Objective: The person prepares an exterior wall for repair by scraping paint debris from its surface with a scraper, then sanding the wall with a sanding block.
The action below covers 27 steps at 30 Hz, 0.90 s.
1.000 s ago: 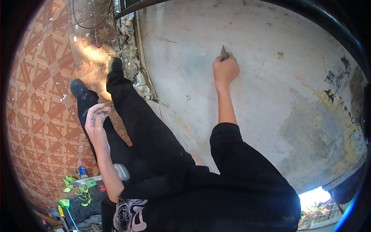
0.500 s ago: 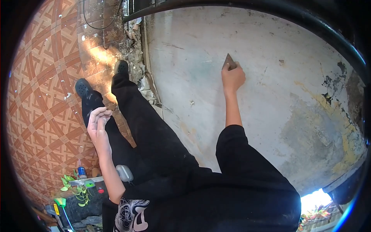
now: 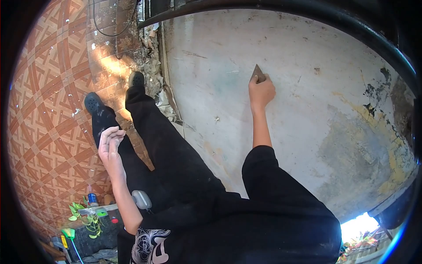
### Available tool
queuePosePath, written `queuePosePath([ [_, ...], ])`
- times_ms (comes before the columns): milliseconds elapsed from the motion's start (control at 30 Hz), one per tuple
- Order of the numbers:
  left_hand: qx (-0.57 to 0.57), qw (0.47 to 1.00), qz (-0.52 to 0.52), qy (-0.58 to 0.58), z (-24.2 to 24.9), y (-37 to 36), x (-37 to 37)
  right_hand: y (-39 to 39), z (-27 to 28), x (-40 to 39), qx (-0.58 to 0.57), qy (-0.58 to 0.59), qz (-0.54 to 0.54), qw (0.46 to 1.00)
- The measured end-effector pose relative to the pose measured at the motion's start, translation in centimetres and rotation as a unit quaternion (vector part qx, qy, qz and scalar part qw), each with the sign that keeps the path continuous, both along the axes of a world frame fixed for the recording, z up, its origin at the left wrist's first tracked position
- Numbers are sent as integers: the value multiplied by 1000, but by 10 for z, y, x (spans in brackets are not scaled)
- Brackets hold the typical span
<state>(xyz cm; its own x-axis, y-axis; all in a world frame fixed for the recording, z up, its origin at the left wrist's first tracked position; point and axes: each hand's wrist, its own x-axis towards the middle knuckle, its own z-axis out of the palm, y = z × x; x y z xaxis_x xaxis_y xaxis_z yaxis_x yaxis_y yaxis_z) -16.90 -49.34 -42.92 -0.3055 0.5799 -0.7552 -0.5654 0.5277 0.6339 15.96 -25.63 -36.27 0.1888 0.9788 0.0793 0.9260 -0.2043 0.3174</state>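
My right hand (image 3: 262,91) is closed round a small pointed metal blade (image 3: 258,74), held against the pale wall (image 3: 290,119). The blade's tip points up in the view, and the rest of it is hidden by my fingers. On the left, my left hand (image 3: 111,143), dusted with white, is raised over my dark trouser leg. Its fingers are bent with the fingertips near the thumb; whether something small is between them cannot be made out.
A dark bar (image 3: 263,8) curves across the top. Rubble (image 3: 154,66) lines the wall's left edge beside the tiled floor (image 3: 48,123). At the lower left are a blue bottle (image 3: 92,199), a plant (image 3: 93,223) and a green funnel-like object (image 3: 68,233).
My right hand and the blade have shifted slightly left and down in the view. My left hand has hardly moved, and the whole view has tilted a little.
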Motion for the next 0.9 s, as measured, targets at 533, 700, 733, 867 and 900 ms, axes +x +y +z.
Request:
queuePosePath([
  [533,56,998,38,16,31,-22,-17,11,-15,-10,71,200,-50,976],
  [700,79,994,68,24,48,-32,-38,-34,43,-97,8,614,-92,783],
  [733,94,993,60,31,57,-28,-42,-46,55,-117,-24,656,-82,750],
  [867,170,983,19,69,99,-9,-61,-85,105,-178,-81,765,-53,637],
  [900,190,979,7,79,110,-4,-66,-91,117,-189,-73,780,-48,619],
])
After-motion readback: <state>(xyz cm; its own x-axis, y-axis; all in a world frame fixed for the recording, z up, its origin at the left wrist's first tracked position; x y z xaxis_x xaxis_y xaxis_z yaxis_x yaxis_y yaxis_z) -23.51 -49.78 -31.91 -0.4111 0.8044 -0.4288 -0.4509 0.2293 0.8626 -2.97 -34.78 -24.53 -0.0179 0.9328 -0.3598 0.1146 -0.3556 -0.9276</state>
